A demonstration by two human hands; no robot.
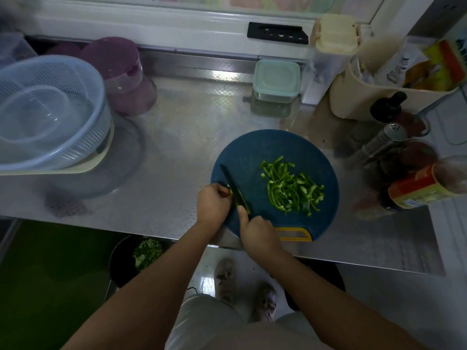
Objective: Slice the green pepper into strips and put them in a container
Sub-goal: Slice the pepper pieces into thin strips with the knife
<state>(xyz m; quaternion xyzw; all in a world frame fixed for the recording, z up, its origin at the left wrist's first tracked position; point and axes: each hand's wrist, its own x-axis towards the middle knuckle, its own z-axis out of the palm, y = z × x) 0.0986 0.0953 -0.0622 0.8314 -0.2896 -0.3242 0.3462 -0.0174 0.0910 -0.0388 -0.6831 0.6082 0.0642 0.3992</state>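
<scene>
Last bit of pepper (230,191) is at the near-left edge of the cutting board (252,152), tucked under my left hand (213,205), whose fingers are curled down on it, pinching it to the board. It's small and mostly hidden by my fingertips, so I can't tell how much is left. The knife (233,185) lies right against it on its right side, blade running diagonally, tip pointing away and to the left, heel back toward me. My right hand (257,233) is wrapped round the handle, one finger stretched forward onto the back of the blade, wrist low over the board's near rim. So the next cut goes leftward into the piece, and my left fingertips are touching-close to the edge; I reckon they'll need to back off. The cut strips (293,189) sit piled on the right half of the board, well apart from the blade. Beyond, on the metal counter (177,147), a lidded box (276,79) waits at the back.
</scene>
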